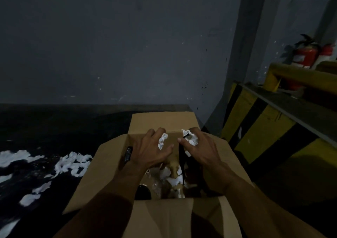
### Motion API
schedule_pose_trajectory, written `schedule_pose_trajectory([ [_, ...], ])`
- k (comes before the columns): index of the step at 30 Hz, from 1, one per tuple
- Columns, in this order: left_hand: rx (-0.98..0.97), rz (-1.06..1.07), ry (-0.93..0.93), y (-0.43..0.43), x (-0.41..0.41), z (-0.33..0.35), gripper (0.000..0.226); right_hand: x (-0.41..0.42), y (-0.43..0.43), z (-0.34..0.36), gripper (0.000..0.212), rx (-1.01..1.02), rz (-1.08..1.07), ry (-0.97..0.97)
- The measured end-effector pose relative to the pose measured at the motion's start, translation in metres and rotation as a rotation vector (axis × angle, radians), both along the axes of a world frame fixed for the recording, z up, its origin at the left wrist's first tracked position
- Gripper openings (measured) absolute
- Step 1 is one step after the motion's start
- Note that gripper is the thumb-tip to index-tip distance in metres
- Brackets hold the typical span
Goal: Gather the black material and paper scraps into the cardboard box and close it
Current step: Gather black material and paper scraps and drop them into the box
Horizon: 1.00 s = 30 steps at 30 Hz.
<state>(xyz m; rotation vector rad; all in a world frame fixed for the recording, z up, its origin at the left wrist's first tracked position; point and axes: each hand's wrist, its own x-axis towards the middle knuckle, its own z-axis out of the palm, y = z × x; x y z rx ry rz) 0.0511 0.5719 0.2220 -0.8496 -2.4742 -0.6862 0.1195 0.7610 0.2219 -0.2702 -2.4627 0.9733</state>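
Observation:
An open cardboard box [102, 166] stands on the dark floor in front of me, all flaps spread outward. Both my hands hover over its opening. My left hand [149, 150] curls around a crumpled white paper scrap [162, 140]. My right hand [202, 148] grips another white paper scrap [191, 137] together with a strip of black material [182, 163] that hangs down into the box. More white scraps [169, 176] and dark pieces lie inside. A small black piece [128, 153] rests on the left flap.
Several white paper scraps [73, 163] lie scattered on the black floor to the left of the box. A grey wall stands behind. At the right are a yellow-and-black striped barrier [259, 128] and red fire extinguishers [306, 57].

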Motion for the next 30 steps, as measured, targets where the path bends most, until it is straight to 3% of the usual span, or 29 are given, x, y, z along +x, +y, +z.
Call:
schedule_pose_trajectory([
  [5,0.017,-0.003,-0.031,0.002,-0.028,-0.028,0.043,-0.019,-0.001,-0.011,0.038,-0.02,0.048,-0.032],
  [11,-0.014,0.067,-0.198,-0.006,-0.059,-0.066,0.04,-0.051,-0.004,-0.042,0.04,0.01,0.095,-0.151],
  [15,-0.092,0.049,-0.331,-0.007,-0.069,-0.087,0.045,-0.072,-0.004,-0.071,0.071,0.057,0.021,-0.373],
  [17,-0.116,0.03,-0.407,-0.005,-0.076,-0.095,0.051,-0.078,-0.001,-0.082,0.075,0.043,0.0,-0.447],
  [22,-0.213,-0.008,-0.492,0.003,-0.094,-0.113,0.045,-0.086,0.007,-0.093,0.046,0.085,0.045,-0.591],
  [30,-0.163,0.009,-0.46,0.008,-0.102,-0.085,0.047,-0.082,0.009,-0.063,0.042,0.069,-0.018,-0.508],
])
